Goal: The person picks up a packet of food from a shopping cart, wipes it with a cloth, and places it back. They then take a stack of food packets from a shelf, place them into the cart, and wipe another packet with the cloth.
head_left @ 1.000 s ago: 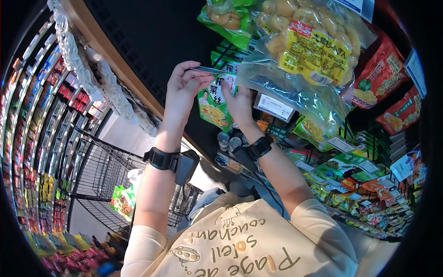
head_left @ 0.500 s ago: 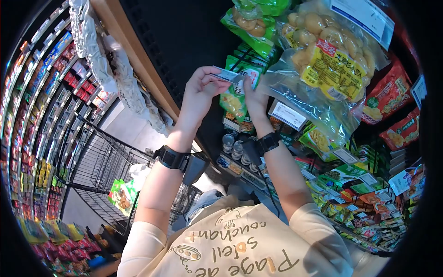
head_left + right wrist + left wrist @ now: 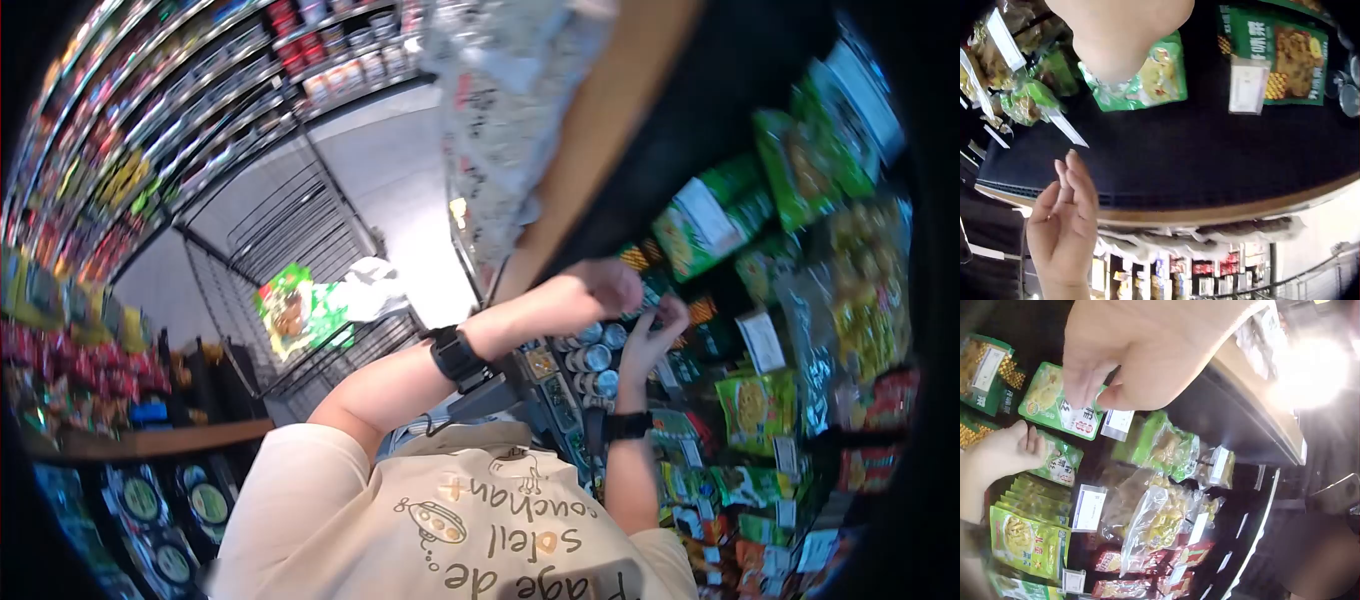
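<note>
My left hand (image 3: pixel 605 287) hangs in front of the shelf with its fingers loosely bent and nothing visible in them. In the left wrist view it overlaps a green packet of shredded pickled mustard (image 3: pixel 1044 394), beside a price card (image 3: pixel 1117 424). Fingers of my right hand (image 3: pixel 655 335) are loosely curled, with no object showing in them. The left wrist view puts that right hand (image 3: pixel 1013 450) in front of a second green packet (image 3: pixel 1060 462). From the right wrist, my left palm (image 3: pixel 1066 231) is visible, apart from the hanging packets.
A wire shopping cart (image 3: pixel 290 215) stands at the left, holding a green snack bag (image 3: pixel 290 310). Clear bags of round, pale food (image 3: pixel 870 290) hang at the right. Several cans (image 3: pixel 592 360) sit low by my right wrist. A wooden shelf edge (image 3: pixel 600 130) runs past my left forearm.
My hands have come away from the price card they were holding and moved apart. The head view has swung left, so the cart sits higher and the packets farther right.
</note>
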`<action>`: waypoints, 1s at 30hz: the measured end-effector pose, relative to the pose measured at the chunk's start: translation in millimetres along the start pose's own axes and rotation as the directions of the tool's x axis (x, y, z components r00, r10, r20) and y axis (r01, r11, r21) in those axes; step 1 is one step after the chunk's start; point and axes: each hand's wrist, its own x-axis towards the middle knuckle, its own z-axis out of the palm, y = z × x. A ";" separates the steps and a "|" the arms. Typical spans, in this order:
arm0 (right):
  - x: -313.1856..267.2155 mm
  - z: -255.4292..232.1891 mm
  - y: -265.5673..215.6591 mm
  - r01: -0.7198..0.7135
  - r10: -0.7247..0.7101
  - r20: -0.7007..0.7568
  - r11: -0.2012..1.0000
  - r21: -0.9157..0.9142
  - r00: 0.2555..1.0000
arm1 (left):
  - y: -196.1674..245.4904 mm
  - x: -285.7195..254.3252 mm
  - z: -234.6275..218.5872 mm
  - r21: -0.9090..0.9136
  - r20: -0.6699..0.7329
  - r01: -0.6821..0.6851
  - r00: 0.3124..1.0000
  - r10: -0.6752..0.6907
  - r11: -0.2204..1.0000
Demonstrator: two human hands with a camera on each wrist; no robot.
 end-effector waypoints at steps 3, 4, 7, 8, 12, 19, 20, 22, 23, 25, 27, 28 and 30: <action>-52.5 30.8 -3.7 0.008 0.001 0.345 1.000 -0.022 0.939 | 7.0 -73.7 -31.1 -0.139 0.033 0.138 0.990 -0.134 0.981; -62.4 42.6 -20.6 0.037 -0.018 0.450 0.999 -0.033 0.893 | 13.7 -99.2 -46.0 -0.211 -0.004 0.172 0.984 -0.176 0.962; -86.7 86.4 -54.4 0.114 -0.148 0.666 0.989 0.095 0.731 | 12.2 -177.7 -108.5 -0.269 -0.270 0.218 0.918 -0.291 0.938; -92.6 103.6 -66.6 0.140 -0.218 0.696 0.976 0.168 0.684 | 15.4 -203.9 -130.6 -0.140 -0.407 0.283 0.857 -0.316 0.949; -119.2 165.6 -109.9 0.230 -0.378 0.790 0.925 0.302 0.483 | -12.3 -305.0 -218.4 -0.028 -0.761 0.503 0.549 -0.344 0.864; -169.4 247.0 -132.9 0.554 -0.425 0.901 0.773 0.309 0.090 | -147.2 -396.9 -300.3 -0.053 -0.748 0.899 0.253 -0.614 0.435; -174.1 251.6 -126.2 0.580 -0.355 0.934 0.769 0.269 0.037 | -148.0 -392.8 -300.3 -0.116 -0.731 0.900 0.209 -0.650 0.420; -177.4 256.5 -117.4 0.670 -0.342 0.939 0.692 0.268 -0.023 | -169.7 -394.1 -304.7 -0.373 -0.692 0.765 0.148 -0.706 0.525; -179.2 257.9 -111.3 0.748 -0.328 0.941 0.603 0.279 -0.086 | -178.6 -394.9 -310.2 -0.370 -0.684 0.767 0.157 -0.712 0.525; -182.7 260.6 -104.4 0.768 -0.417 0.909 0.579 0.274 -0.010 | -171.8 -384.5 -308.4 -0.468 -0.577 0.745 0.148 -0.803 0.474; -181.9 260.5 -102.1 0.657 -0.430 0.903 0.680 0.324 0.000 | -181.7 -379.8 -309.8 -0.417 -0.548 0.795 0.166 -0.820 0.440; -181.4 261.1 -98.4 0.641 -0.429 0.903 0.689 0.338 -0.015 | -201.6 -382.9 -312.1 -0.302 -0.629 0.846 0.169 -0.759 0.439; -177.4 260.3 -99.7 0.603 -0.403 0.914 0.721 0.342 -0.037 | -232.9 -380.2 -319.6 -0.192 -0.715 0.887 0.166 -0.680 0.419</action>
